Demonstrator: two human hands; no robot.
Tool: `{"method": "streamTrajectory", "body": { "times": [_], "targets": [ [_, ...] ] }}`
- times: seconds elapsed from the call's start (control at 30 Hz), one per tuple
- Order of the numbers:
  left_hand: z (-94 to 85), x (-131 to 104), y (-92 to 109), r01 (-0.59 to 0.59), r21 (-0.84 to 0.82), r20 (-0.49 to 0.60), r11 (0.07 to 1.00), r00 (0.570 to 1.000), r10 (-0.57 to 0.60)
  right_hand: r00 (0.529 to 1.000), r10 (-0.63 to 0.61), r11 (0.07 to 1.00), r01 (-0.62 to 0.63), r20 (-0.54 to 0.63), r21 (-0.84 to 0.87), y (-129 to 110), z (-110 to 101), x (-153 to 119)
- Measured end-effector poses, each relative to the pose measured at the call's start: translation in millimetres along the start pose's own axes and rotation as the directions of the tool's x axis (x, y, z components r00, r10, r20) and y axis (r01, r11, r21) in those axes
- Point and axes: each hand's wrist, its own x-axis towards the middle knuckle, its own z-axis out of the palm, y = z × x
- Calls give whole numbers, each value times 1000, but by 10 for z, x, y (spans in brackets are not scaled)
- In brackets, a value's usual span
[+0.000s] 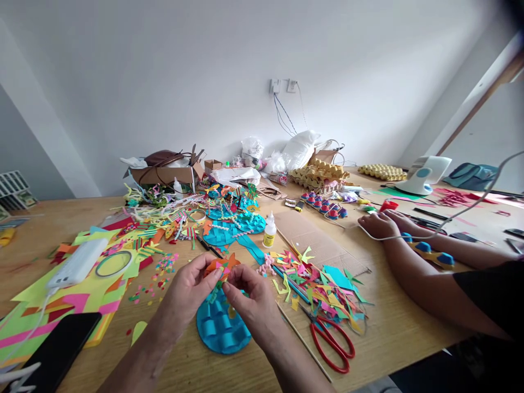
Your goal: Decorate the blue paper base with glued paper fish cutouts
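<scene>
An orange paper cut-out (232,260), shaped like a fish with pink and yellow bits on it, is between both hands. My left hand (191,286) pinches its left side between thumb and fingers. At its right edge, the closed fingertips of my right hand (250,297) touch it; any small piece between them is hidden. Just below lies a round blue paper piece (221,334) with woven, raised strips, partly covered by my hands. Red-handled scissors (332,346) rest to the right, beside a thin wooden stick (305,343).
A glue bottle (269,232) stands behind my hands. Coloured scraps (319,284) spread to the right. On the left are a phone (61,349), a power bank (77,263) and tape roll (113,263). A co-worker's forearms (403,262) reach in from the right, under a white cable.
</scene>
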Motion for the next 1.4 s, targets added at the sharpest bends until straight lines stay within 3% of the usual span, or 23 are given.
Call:
{"method": "streamTrajectory", "body": {
  "times": [0.37, 0.7, 0.83, 1.07, 1.4],
  "targets": [
    [-7, 6, -27, 14, -18, -9, 1000, 1000, -14, 1000, 14, 1000, -15, 18, 24, -28, 21, -27],
    [-57, -32, -67, -68, 27, 53, 997, 996, 67, 1000, 20, 1000, -20, -9, 6, -1, -7, -60],
    [-58, -38, -70, -47, -13, 94, 999, 994, 48, 999, -2, 998, 0, -36, -63, -3, -9, -66],
    [12, -47, -81, 44, -121, 41, 992, 998, -40, 997, -44, 986, 34, -56, -163, -24, 31, -67],
    [5, -61, -107, 63, -140, -45, 988, 996, -70, 998, -39, 993, 35, -40, -112, -17, 76, -103]
  ]
}}
